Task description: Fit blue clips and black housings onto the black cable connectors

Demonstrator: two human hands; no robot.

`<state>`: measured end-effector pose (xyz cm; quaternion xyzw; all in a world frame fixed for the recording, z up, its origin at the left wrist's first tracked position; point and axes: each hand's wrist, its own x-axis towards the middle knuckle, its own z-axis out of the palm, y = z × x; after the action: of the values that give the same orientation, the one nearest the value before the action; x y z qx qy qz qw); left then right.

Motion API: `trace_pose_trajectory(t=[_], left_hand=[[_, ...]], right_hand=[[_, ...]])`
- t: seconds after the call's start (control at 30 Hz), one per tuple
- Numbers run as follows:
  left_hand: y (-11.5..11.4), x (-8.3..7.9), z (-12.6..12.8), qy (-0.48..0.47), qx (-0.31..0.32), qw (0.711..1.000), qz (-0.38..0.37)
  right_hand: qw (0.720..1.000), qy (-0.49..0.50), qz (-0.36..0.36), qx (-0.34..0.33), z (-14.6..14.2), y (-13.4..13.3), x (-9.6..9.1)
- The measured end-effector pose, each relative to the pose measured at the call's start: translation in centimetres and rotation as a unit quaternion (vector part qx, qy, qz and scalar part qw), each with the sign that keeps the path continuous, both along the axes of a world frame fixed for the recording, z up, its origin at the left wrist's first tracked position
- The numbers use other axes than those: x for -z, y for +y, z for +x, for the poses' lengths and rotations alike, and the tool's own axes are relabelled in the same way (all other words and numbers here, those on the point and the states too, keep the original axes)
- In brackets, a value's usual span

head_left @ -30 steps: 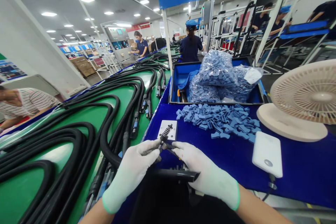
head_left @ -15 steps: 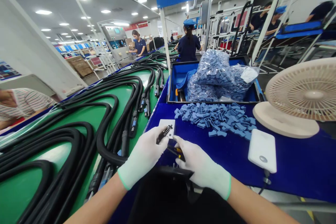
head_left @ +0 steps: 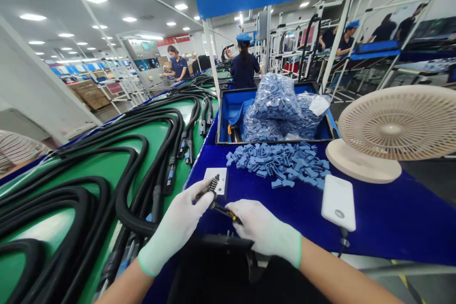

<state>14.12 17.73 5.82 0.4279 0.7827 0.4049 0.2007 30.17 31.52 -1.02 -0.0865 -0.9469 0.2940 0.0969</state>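
My left hand point(head_left: 180, 216), in a white glove, pinches a small dark ribbed part point(head_left: 214, 183) between thumb and fingers. The part sits above a white block point(head_left: 222, 176) with small holes, on the blue table. In my gloved right hand point(head_left: 261, 228) is a black-and-yellow hand tool point(head_left: 228, 213). Its dark front end reaches the underside of the ribbed part; whether it grips the part I cannot make out. Below both hands is a black edge point(head_left: 224, 242), with dark material under it.
Loose blue clips point(head_left: 278, 161) lie in a heap beyond my hands. Behind them a black-rimmed bin point(head_left: 223, 118) holds bagged clips. A white device point(head_left: 338, 202) with a cable and a beige fan point(head_left: 390, 128) stand right. Black hoses point(head_left: 131, 161) cover the green surface left. Co-workers are farther off.
My right hand has closed around the tool's handle, and the tool now extends to the part in my left hand. The ribbed part is tilted more upright. The camera view has turned slightly right.
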Motion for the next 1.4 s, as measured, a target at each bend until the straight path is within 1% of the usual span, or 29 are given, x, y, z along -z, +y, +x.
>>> trace_pose_trajectory(t=[0.07,0.13,0.17,0.2,0.23,0.27,0.3,0.37,0.4,0.43,0.47,0.5,0.53,0.6,0.63,0.67,0.73,0.77,0.8,0.83,0.87,0.97,1.03,1.1,1.17,1.23,1.3,1.33,1.4], left_hand=[[0.0,0.2,0.1,-0.086,-0.015,0.995,0.039],[-0.1,0.2,0.1,-0.153,-0.040,0.985,0.074],[-0.1,0.2,0.1,-0.171,-0.053,0.980,0.084],[-0.2,0.2,0.1,-0.180,-0.064,0.977,0.089],[-0.3,0.1,0.1,-0.183,-0.067,0.977,0.089],[-0.5,0.0,0.1,-0.182,-0.064,0.978,0.085],[-0.7,0.0,0.2,-0.176,-0.052,0.980,0.076],[-1.1,-0.1,0.4,-0.147,-0.009,0.988,0.046],[-1.3,-0.1,0.6,-0.128,0.022,0.991,0.026],[-1.4,-0.2,0.9,-0.107,0.061,0.992,0.003],[-1.5,-0.2,1.1,-0.087,0.100,0.991,-0.021],[-1.5,-0.3,1.2,-0.067,0.137,0.987,-0.043],[-1.5,-0.3,1.4,-0.049,0.166,0.983,-0.062],[-1.3,-0.3,1.5,-0.023,0.193,0.977,-0.085],[-1.2,-0.2,1.4,-0.014,0.193,0.977,-0.088],[-1.1,-0.1,1.4,-0.009,0.191,0.978,-0.088],[-1.0,0.2,1.3,-0.013,0.185,0.979,-0.084],[-1.1,0.4,1.3,-0.019,0.183,0.980,-0.081],[-1.1,0.5,1.2,-0.026,0.182,0.980,-0.079],[-1.2,0.7,1.2,-0.035,0.179,0.980,-0.078],[-1.3,0.8,1.2,-0.046,0.176,0.980,-0.077],[-1.7,1.2,1.4,-0.086,0.161,0.981,-0.066],[-1.9,1.3,1.8,-0.101,0.152,0.981,-0.063],[-2.1,1.4,2.2,-0.086,0.144,0.984,-0.065],[-2.3,1.5,2.6,-0.050,0.145,0.986,-0.063],[-2.5,1.8,2.8,-0.020,0.167,0.985,-0.047],[-2.7,2.2,2.7,0.014,0.211,0.977,-0.023],[-2.8,2.4,2.5,0.032,0.233,0.972,-0.013],[-2.9,2.8,2.0,0.057,0.266,0.962,-0.007]], right_hand=[[0.999,0.008,0.032,-0.001,1.3,0.8,-0.6],[0.997,0.024,0.065,0.045,2.6,1.3,-1.0],[0.995,0.037,0.057,0.069,3.1,1.2,-1.1],[0.995,0.053,0.019,0.082,3.5,0.9,-1.2],[0.993,0.064,-0.052,0.087,3.8,0.3,-1.2],[0.982,0.070,-0.150,0.089,3.9,-0.4,-1.2],[0.959,0.068,-0.260,0.093,3.9,-1.4,-1.1],[0.879,0.063,-0.458,0.117,3.6,-3.4,-0.9],[0.837,0.066,-0.527,0.133,3.2,-4.2,-0.8],[0.804,0.076,-0.571,0.149,2.8,-4.9,-0.7],[0.783,0.089,-0.593,0.164,2.5,-5.4,-0.7],[0.775,0.100,-0.598,0.178,2.1,-5.7,-0.8],[0.776,0.107,-0.591,0.192,1.9,-5.8,-0.8],[0.777,0.109,-0.579,0.222,1.6,-5.7,-0.6],[0.766,0.110,-0.586,0.240,1.6,-5.6,-0.3],[0.746,0.115,-0.603,0.256,1.6,-5.5,0.0],[0.696,0.138,-0.652,0.269,1.7,-5.3,0.7],[0.678,0.148,-0.672,0.260,1.7,-5.3,1.0],[0.668,0.151,-0.687,0.243,1.8,-5.2,1.3],[0.669,0.143,-0.695,0.222,1.8,-5.1,1.4],[0.677,0.128,-0.696,0.203,1.8,-5.0,1.4],[0.715,0.085,-0.671,0.178,1.8,-4.4,0.7],[0.737,0.084,-0.649,0.170,1.9,-4.1,0.2],[0.750,0.089,-0.637,0.151,1.9,-4.0,-0.1],[0.756,0.095,-0.635,0.131,2.0,-4.2,0.0],[0.753,0.095,-0.642,0.113,2.0,-4.5,0.2],[0.752,0.087,-0.644,0.109,2.0,-4.7,0.2],[0.758,0.081,-0.638,0.109,2.1,-4.7,0.1],[0.781,0.074,-0.611,0.110,2.1,-4.8,-0.2]])
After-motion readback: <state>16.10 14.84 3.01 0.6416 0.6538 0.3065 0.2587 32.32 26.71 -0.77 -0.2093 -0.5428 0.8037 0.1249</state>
